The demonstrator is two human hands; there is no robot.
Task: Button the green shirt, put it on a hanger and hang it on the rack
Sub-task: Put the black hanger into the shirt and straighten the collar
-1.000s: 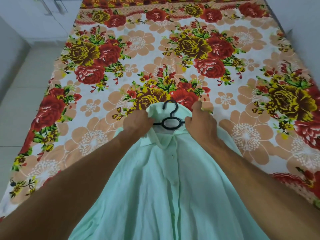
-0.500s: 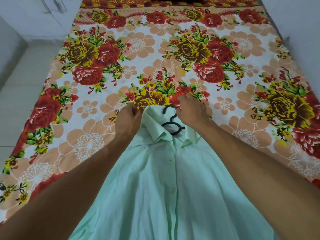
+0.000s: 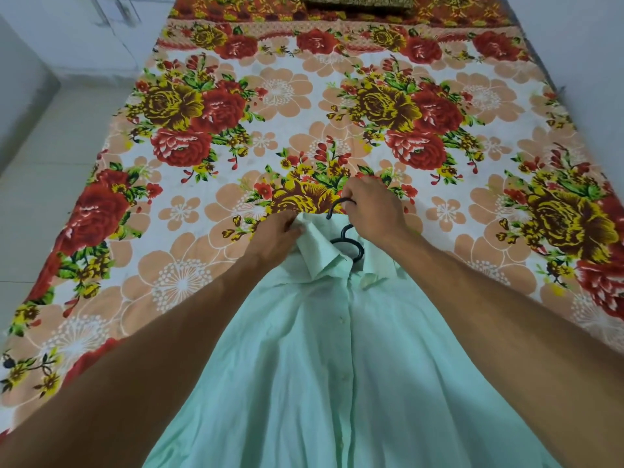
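While the left hand pinched the collar of the green shirt, likely seating it, the right hand had its grip clamped on the hanger hook, ready to lift.

One head-worn wide-angle view, looking forward and down, shirt close below, bed stretching away ahead.

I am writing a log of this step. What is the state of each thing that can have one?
green shirt: lying on the floral bedsheet, front closed, collar raised.
hanger: inside the shirt, hook out at the collar.
left hand: pinches the collar.
right hand: grips the hanger's hook.
floral bedsheet: spread flat.
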